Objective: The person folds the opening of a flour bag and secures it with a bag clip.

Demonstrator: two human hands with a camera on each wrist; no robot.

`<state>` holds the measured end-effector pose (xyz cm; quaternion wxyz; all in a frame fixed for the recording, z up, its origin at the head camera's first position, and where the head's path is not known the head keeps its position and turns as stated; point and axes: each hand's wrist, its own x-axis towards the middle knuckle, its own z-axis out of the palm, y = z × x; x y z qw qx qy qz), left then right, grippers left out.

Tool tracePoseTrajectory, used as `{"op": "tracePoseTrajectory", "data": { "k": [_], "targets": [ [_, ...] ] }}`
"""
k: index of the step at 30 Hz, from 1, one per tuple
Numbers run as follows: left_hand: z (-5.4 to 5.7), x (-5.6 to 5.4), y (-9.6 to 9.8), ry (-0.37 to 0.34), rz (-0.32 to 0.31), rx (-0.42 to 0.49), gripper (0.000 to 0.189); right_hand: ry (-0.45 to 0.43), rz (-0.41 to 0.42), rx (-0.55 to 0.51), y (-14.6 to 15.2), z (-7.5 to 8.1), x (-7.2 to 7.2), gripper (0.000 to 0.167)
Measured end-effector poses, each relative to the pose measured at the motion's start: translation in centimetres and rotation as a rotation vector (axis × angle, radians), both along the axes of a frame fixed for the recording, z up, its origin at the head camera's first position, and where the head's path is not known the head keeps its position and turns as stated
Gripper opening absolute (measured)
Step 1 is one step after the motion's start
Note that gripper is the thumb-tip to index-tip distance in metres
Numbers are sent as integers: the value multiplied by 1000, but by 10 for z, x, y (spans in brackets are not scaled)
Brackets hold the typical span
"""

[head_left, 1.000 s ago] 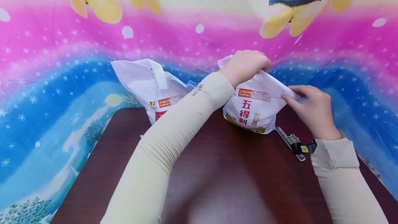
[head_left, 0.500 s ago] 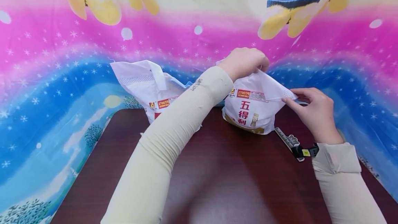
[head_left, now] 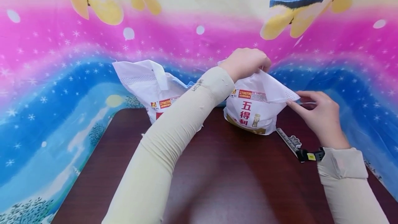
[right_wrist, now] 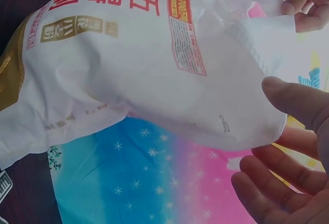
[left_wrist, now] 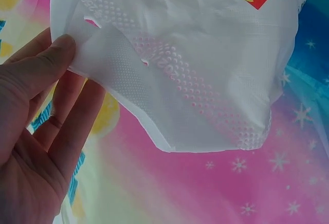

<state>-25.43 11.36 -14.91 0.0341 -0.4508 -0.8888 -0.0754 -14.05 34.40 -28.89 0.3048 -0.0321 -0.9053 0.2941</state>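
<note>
A white flour bag [head_left: 264,110] with red Chinese characters stands upright toward the back of the table. My left hand [head_left: 247,63] pinches its top edge from above; the left wrist view shows the thumb on the near face of the bag's perforated rim [left_wrist: 123,64] and the fingers behind. At the bag's upper right corner, my right hand [head_left: 323,117] pinches the plastic between thumb and index finger, its other fingers loosely spread in the right wrist view. Between the two hands the top edge slopes down to the right, with a flap folded over the front.
A second white flour bag [head_left: 140,78] stands to the left, partly hidden behind my left sleeve [head_left: 155,165]. A small ruler [head_left: 289,141] lies on the dark wooden table [head_left: 217,172] beside the right wrist. A printed cloth [head_left: 186,37] hangs close behind the bags.
My right hand has moved a little right and down, drawing the bag's corner with it, and the flap has folded further over the front. The left hand has barely moved.
</note>
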Motion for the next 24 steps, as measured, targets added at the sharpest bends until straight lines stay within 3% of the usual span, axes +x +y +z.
{"op": "tracePoseTrajectory", "data": {
  "k": [12, 24],
  "targets": [
    [-1, 0, 0, 49, -2, -43, 23, -53, -3, 40, 18, -9, 3, 54],
    [-5, -4, 2, 75, -20, -51, 21, -260, 75, 174, 55, -30, -3, 48]
  ]
}}
